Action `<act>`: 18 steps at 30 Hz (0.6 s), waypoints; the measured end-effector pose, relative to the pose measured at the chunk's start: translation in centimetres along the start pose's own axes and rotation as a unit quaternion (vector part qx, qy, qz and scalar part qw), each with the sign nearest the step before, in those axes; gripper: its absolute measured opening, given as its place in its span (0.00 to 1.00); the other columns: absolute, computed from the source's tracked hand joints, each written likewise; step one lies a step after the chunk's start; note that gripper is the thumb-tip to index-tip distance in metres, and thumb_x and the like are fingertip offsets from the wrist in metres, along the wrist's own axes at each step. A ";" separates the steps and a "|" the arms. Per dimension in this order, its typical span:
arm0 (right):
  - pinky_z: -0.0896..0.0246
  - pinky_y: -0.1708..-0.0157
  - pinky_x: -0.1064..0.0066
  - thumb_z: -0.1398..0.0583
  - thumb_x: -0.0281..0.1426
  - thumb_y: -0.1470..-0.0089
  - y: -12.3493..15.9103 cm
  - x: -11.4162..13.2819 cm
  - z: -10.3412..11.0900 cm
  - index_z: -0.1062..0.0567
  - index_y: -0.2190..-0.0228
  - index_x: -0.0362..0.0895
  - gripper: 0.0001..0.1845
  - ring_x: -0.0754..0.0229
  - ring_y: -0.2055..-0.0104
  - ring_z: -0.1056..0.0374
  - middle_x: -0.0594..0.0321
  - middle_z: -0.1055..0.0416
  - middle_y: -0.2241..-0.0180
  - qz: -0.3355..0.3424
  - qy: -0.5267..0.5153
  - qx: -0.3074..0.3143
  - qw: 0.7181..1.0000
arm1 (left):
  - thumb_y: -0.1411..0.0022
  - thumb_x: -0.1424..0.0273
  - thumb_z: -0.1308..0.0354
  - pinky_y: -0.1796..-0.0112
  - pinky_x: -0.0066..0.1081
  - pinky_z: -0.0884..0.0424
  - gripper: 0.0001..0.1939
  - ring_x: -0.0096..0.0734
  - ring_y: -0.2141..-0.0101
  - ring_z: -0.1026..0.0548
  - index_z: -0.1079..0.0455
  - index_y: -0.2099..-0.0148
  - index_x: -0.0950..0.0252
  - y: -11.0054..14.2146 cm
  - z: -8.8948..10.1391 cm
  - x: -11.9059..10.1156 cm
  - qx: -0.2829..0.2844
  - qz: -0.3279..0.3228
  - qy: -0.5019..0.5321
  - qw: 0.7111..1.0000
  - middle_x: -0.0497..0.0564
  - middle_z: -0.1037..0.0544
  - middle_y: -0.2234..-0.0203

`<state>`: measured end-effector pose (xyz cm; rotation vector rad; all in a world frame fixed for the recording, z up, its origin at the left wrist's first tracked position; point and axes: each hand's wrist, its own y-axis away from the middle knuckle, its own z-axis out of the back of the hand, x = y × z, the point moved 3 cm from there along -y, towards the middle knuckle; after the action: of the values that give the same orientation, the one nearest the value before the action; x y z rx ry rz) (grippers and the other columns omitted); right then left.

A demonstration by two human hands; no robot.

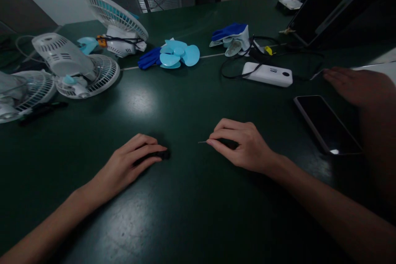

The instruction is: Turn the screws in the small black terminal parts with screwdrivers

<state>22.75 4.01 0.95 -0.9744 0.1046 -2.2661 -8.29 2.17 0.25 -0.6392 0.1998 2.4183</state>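
My left hand [136, 156] rests low over the dark green table, its fingers closed around a small black object [166, 154]. Most of that object is hidden under the fingers, so I cannot make out its kind. To the right, my right hand [241, 144] pinches a small screwdriver-like tool [229, 143] with a dark handle. Its thin metal shaft points left, toward the left hand, with a gap between the two. A phone [328, 123] with a dark screen lies to the right of my right hand.
Another person's hand [359, 86] reaches in at the right. A white power bank [267, 74] with black cables, light-blue fan blades [179, 53] and blue-white gloves [230, 35] lie farther back. White fans [89, 76] crowd the left. A dark case [334, 4] stands at the back right.
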 end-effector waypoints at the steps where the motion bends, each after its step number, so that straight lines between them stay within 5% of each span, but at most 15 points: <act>1: 0.38 0.72 0.72 0.40 0.34 0.36 0.0 0.0 0.0 0.18 0.60 0.44 0.10 0.65 0.67 0.30 0.61 0.25 0.63 0.000 -0.003 0.000 1.000 | 0.29 0.61 0.45 0.50 0.37 0.27 0.16 0.39 0.50 0.26 0.29 0.42 0.47 1.0 0.5 1.3 -0.011 0.025 -0.014 1.000 0.50 0.27 0.48; 8: 0.37 0.71 0.71 0.39 0.34 0.36 -0.1 -0.1 -0.2 0.18 0.61 0.44 0.10 0.65 0.67 0.30 0.61 0.25 0.63 0.003 0.010 -0.004 1.000 | 0.34 0.47 0.46 0.45 0.37 0.31 0.24 0.41 0.48 0.25 0.28 0.41 0.49 7.1 3.7 7.8 -0.094 0.164 -0.058 0.980 0.48 0.27 0.45; 18: 0.37 0.72 0.72 0.39 0.33 0.37 -0.1 -0.1 -0.2 0.18 0.61 0.44 0.09 0.65 0.67 0.30 0.62 0.25 0.64 0.000 0.009 0.000 1.000 | 0.36 0.48 0.43 0.46 0.33 0.30 0.23 0.38 0.50 0.24 0.27 0.43 0.48 8.2 4.4 8.1 -0.116 0.185 -0.033 0.975 0.45 0.24 0.47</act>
<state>22.61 4.08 0.77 -0.9547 0.1113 -2.2741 -20.63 1.25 0.02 -0.6698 0.0060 2.8466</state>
